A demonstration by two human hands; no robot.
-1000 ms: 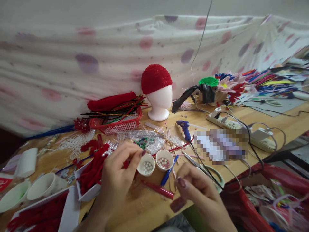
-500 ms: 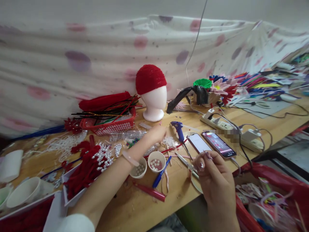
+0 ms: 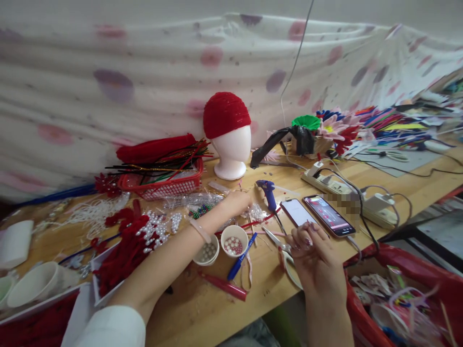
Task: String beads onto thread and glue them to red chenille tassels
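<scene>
Bead heap, small and white (image 3: 258, 212): we find it on the pale wooden table (image 3: 188, 311), just beside the left hand and to its right; it spreads roundly, with no long axis that we can make out.

Left hand (image 3: 238, 203), bare: we see it extended far across the table, its back toward us and its fingers curled away; how far they part, and what they have hold of, we cannot tell.

Right hand (image 3: 318, 250), bare: we see it raised near the table's front edge, thumb and fingertips drawn close together; whether a tiny piece sits between them we cannot tell.

Nearer hand: we judge it the left, with the heap close by its fingers; the right stands well apart, on our side.

Blue plastic glue gun (image 3: 266, 193): we place it just right of the heap, its handle slanting toward us.

Silver-bladed scissors (image 3: 275, 238): we read the long axis as oblique, tips pointing away and leftward, handles partly behind the right hand.

White paper cup of pink and white beads (image 3: 231, 232): we note it upright on the near side of the left hand.

White foam head (image 3: 232, 149): we observe it upright beyond the left hand.
</scene>
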